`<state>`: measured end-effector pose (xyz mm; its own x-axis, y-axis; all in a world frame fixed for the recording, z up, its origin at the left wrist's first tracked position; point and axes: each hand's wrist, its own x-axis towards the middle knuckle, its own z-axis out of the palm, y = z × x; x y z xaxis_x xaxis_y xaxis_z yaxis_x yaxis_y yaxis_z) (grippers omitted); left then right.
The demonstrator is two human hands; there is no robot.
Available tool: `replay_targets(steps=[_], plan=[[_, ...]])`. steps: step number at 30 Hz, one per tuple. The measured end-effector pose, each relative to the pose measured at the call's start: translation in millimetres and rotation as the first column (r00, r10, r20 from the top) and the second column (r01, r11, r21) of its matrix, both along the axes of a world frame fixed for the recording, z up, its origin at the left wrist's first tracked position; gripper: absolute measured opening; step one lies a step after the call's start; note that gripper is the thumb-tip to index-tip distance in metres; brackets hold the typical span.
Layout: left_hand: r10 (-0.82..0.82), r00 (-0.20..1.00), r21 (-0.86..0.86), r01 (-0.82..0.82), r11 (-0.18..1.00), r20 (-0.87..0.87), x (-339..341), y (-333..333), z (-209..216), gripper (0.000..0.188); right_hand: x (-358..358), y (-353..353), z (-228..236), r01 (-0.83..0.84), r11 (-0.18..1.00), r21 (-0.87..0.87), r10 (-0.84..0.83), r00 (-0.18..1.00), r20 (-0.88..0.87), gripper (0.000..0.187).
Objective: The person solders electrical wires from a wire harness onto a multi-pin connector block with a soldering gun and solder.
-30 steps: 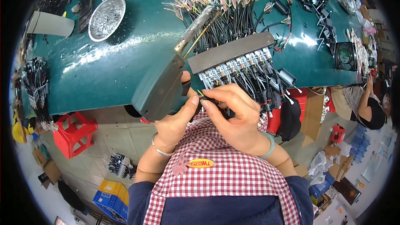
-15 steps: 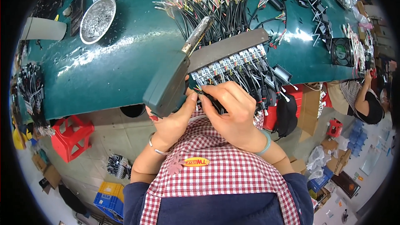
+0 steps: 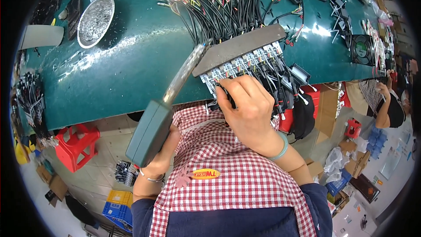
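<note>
My left hand (image 3: pixel 163 152) is closed around the handle of a dark green soldering gun (image 3: pixel 151 131). The gun's long metal barrel (image 3: pixel 182 79) slants up and right, its tip near the left part of a grey-brown bar (image 3: pixel 241 49). Below that bar runs a row of small circuit boards (image 3: pixel 254 57) with thin coloured wires and black cables. My right hand (image 3: pixel 249 107) pinches a black cable (image 3: pixel 229 98) at the left end of the row, its fingertips against the boards. The cable's wire ends are mostly hidden by the fingers.
Behind the bar fans out a thick bundle of black cables (image 3: pixel 223 11) with stripped coloured ends. A metal bowl of silvery scraps (image 3: pixel 95 22) stands at far left. More cables (image 3: pixel 30 96) hang at the left edge. A red stool (image 3: pixel 76 145) stands below. Another person sits at right.
My hands have parted. The left has drawn the soldering gun down and left; the right has carried the cable up to the boards.
</note>
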<state>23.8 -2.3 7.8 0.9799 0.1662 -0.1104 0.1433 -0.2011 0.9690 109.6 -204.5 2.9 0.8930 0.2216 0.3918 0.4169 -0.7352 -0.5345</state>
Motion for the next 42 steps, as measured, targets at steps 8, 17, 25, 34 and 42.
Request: replay_targets(steps=[8, 17, 25, 34, 42], plan=[[-0.212, 0.969, 0.411, 0.142, 0.9, 0.128, -8.1, 18.3, 9.5, 0.023, -0.4, 1.9, 0.8, 0.013, 1.0, -0.027, -0.014, 1.0, -0.008, 0.017], [-0.267, 0.95, 0.404, 0.182, 0.896, 0.164, 2.2, 15.3, 16.2, 0.02, -0.1, 1.8, -0.2, 0.01, 0.999, -0.05, -0.011, 1.0, -0.002, 0.016], [-0.284, 0.943, 0.377, 0.203, 0.904, 0.171, 2.9, 19.4, 9.8, 0.02, 0.2, 2.2, 1.6, 0.009, 0.999, -0.049, -0.01, 1.0, -0.013, 0.015], [-0.279, 0.943, 0.385, 0.192, 0.903, 0.184, 1.4, 23.9, 11.6, 0.022, -0.1, 3.0, 0.8, 0.016, 0.998, -0.063, -0.017, 1.0, -0.01, 0.014], [-0.242, 0.94, 0.51, 0.089, 0.856, 0.241, 1.7, 18.3, 21.6, 0.017, 0.0, 2.6, -0.4, 0.016, 0.998, -0.06, -0.017, 1.0, -0.009, 0.015]])
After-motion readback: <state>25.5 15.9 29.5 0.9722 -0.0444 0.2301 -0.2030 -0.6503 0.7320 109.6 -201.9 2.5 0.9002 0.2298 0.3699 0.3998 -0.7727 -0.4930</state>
